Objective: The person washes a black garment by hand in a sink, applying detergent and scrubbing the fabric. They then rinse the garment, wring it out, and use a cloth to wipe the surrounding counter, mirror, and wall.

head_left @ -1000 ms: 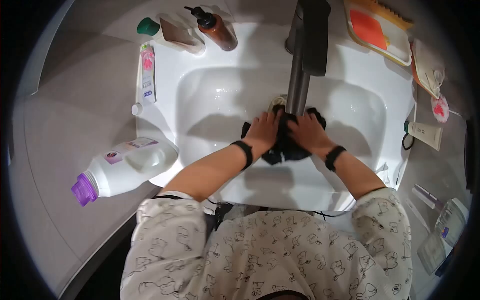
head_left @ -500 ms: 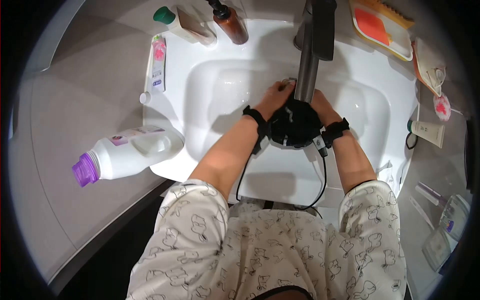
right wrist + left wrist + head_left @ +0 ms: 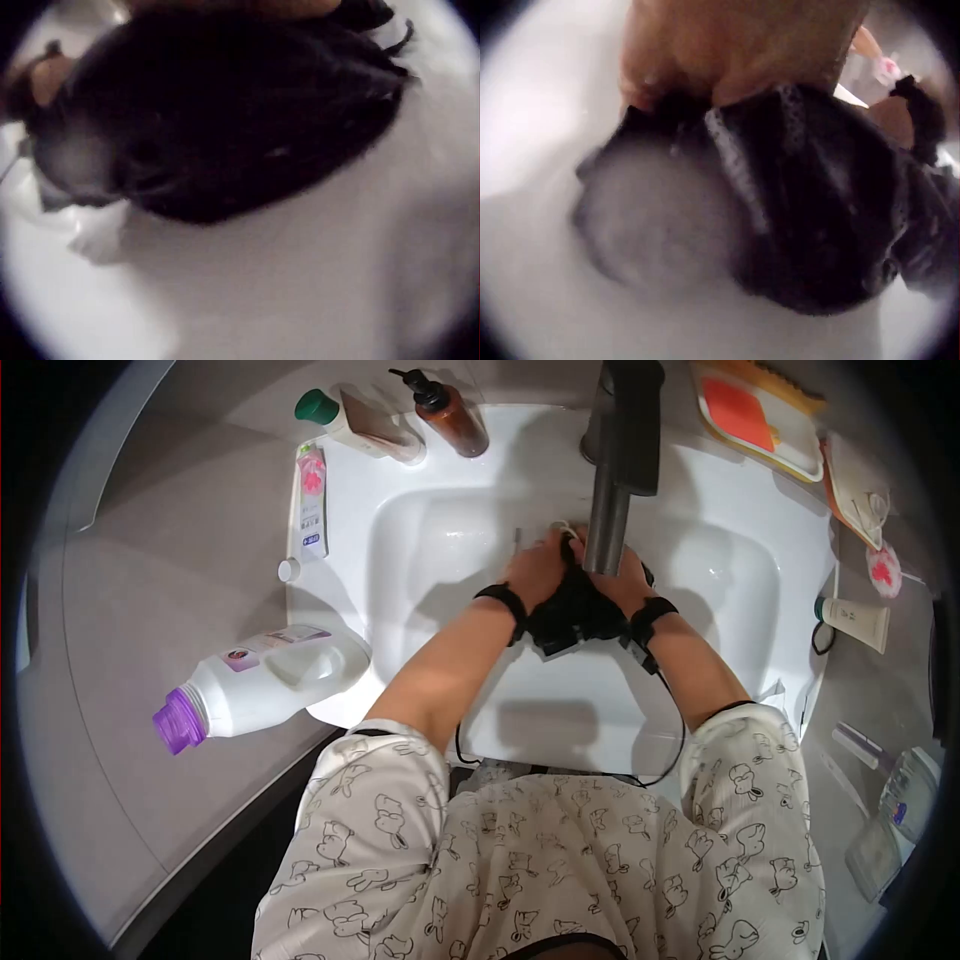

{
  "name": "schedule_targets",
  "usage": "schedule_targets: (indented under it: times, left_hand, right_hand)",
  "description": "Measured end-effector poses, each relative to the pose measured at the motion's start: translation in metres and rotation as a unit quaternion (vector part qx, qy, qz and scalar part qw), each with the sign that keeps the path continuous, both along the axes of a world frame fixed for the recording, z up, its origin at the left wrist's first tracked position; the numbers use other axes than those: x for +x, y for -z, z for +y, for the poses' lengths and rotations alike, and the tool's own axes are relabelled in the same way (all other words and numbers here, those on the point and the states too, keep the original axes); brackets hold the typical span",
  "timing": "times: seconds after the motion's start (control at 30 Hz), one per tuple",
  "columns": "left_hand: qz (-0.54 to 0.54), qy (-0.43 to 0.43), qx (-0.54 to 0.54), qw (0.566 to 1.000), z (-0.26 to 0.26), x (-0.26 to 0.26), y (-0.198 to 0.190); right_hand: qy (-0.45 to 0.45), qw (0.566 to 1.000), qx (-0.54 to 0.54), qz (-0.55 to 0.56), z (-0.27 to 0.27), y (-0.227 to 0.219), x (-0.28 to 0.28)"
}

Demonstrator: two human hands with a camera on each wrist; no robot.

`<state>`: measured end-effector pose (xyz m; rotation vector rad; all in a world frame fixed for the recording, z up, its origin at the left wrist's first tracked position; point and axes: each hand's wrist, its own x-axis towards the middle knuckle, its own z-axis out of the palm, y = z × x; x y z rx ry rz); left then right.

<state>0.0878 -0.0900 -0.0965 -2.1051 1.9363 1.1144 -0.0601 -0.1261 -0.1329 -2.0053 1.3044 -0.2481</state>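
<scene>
Under the tap spout, both hands are on a bunched black cloth [image 3: 578, 612] in the white sink. My left hand [image 3: 540, 572] grips its left side, knuckles turned up. In the left wrist view the wet black cloth [image 3: 825, 210] hangs in folds below the hand [image 3: 742, 49], with whitish suds streaked along it. The right hand [image 3: 622, 582] holds the other side, partly hidden behind the spout. The cloth [image 3: 225, 120] fills much of the right wrist view, bulging and dark, and hides most of that hand's fingers. What kind of garment it is does not show.
The dark tap [image 3: 625, 450] stands over the basin [image 3: 420, 550]. A white detergent jug [image 3: 250, 705] with a purple cap lies at the left. Pump bottle [image 3: 455, 425], green-capped bottle [image 3: 375, 432] and toothpaste tube [image 3: 312, 510] line the back left; a cream tube [image 3: 855, 622] lies right.
The hands were spread over the cloth, then turned inward to its sides. They are now closer together, with the cloth bunched between them. The head view has shifted slightly.
</scene>
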Motion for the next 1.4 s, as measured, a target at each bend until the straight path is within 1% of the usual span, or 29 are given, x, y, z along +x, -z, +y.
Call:
schedule_targets:
  times: [0.07,0.1,0.17,0.2,0.27,0.3,0.33,0.37,0.43,0.5,0.53,0.6,0.63,0.67,0.7,0.77,0.8,0.83,0.87,0.9,0.97,1.0,1.03,1.1,1.17,1.23,1.3,1.37,1.4]
  left_hand:
    - [0.063,0.033,-0.123,0.990,0.016,0.009,0.000]
    - [0.065,0.032,-0.121,0.990,0.034,0.008,-0.005]
    - [-0.003,0.187,-0.329,0.926,0.071,0.003,-0.012]
    - [-0.001,0.183,-0.319,0.930,0.075,-0.002,-0.005]
    - [-0.029,0.122,-0.181,0.975,0.043,-0.013,0.021]
    - [-0.031,0.123,-0.183,0.975,0.018,-0.014,0.025]
    - [-0.004,0.042,-0.114,0.993,-0.007,-0.013,0.027]
    - [0.023,-0.039,-0.043,0.998,-0.018,-0.012,0.025]
    - [0.041,-0.061,-0.038,0.997,-0.017,-0.012,0.018]
    - [0.052,-0.088,-0.039,0.994,-0.018,0.003,0.010]
    - [0.141,-0.064,-0.049,0.987,-0.008,0.014,0.006]
    - [0.247,0.038,-0.078,0.965,0.026,0.030,-0.007]
    - [0.261,0.115,-0.109,0.952,0.042,0.036,-0.019]
    - [0.253,0.142,-0.065,0.955,0.054,0.041,-0.038]
    - [0.255,0.144,-0.063,0.954,0.059,0.039,-0.029]
    - [0.126,-0.086,-0.088,0.984,0.067,0.040,-0.004]
    - [0.227,-0.219,0.026,0.949,0.051,0.035,0.009]
    - [0.225,-0.220,0.023,0.949,0.037,0.024,0.012]
    - [0.373,-0.315,0.082,0.869,0.024,0.010,0.013]
    - [0.505,-0.394,0.138,0.755,0.016,0.005,0.013]
    - [0.480,-0.390,0.089,0.781,0.022,0.002,-0.001]
    - [0.358,-0.239,-0.005,0.903,0.030,0.007,-0.013]
    - [0.214,-0.074,-0.103,0.968,0.039,0.009,-0.025]
    - [0.148,0.133,-0.248,0.948,0.076,0.002,-0.026]
    - [0.056,0.180,-0.307,0.933,0.086,-0.004,-0.005]
    - [-0.005,0.164,-0.253,0.953,0.055,-0.012,0.016]
    - [-0.065,0.145,-0.191,0.969,0.021,-0.007,0.023]
    - [0.010,-0.003,-0.051,0.999,-0.015,-0.005,0.011]
    - [0.009,0.006,-0.060,0.998,-0.019,-0.003,0.008]
  right_hand:
    - [-0.083,0.996,-0.021,-0.021,0.010,-0.037,-0.008]
    - [-0.144,0.977,-0.151,-0.041,0.031,-0.039,-0.022]
    - [-0.219,0.952,-0.215,-0.005,0.064,-0.057,-0.042]
    - [-0.224,0.953,-0.204,-0.008,0.068,-0.045,-0.043]
    - [-0.206,0.959,-0.179,0.082,0.043,-0.008,-0.032]
    - [-0.119,0.988,-0.081,0.053,0.022,0.000,-0.022]
    - [-0.032,0.999,0.024,0.023,0.008,0.005,-0.012]
    - [-0.033,0.999,0.026,0.022,0.001,-0.003,-0.003]
    - [0.090,0.982,0.166,-0.001,-0.014,-0.029,0.002]
    - [0.017,0.987,0.156,-0.015,-0.016,-0.050,-0.007]
    - [-0.052,0.986,0.157,-0.028,-0.008,-0.055,-0.016]
    - [-0.019,0.920,0.334,-0.203,0.019,-0.062,-0.062]
    - [-0.018,0.920,0.336,-0.199,0.016,-0.063,-0.076]
    - [0.036,0.945,0.282,-0.163,0.013,-0.063,-0.088]
    - [0.092,0.961,0.227,-0.127,0.015,-0.065,-0.096]
    - [0.128,0.955,0.233,-0.128,0.010,-0.047,-0.088]
    - [0.103,0.948,0.242,-0.177,0.010,-0.039,-0.075]
    - [0.078,0.938,0.252,-0.224,0.009,-0.035,-0.060]
    - [0.077,0.938,0.252,-0.226,0.007,-0.034,-0.043]
    - [0.029,0.954,0.234,-0.185,0.002,-0.033,-0.025]
    - [-0.014,0.965,0.225,-0.137,0.015,-0.046,-0.022]
    - [-0.098,0.985,0.097,-0.100,0.029,-0.064,-0.032]
    - [-0.182,0.981,-0.035,-0.059,0.041,-0.077,-0.039]
    - [-0.214,0.972,-0.094,-0.015,0.074,-0.068,-0.047]
    - [-0.247,0.956,-0.156,0.026,0.077,-0.045,-0.045]
    - [-0.273,0.943,-0.045,0.185,0.046,-0.019,-0.029]
    - [-0.039,0.990,0.094,0.099,0.013,-0.020,-0.011]
    - [-0.013,0.993,0.091,0.072,0.005,-0.035,-0.006]
    - [0.016,0.995,0.087,0.044,-0.001,-0.039,-0.005]
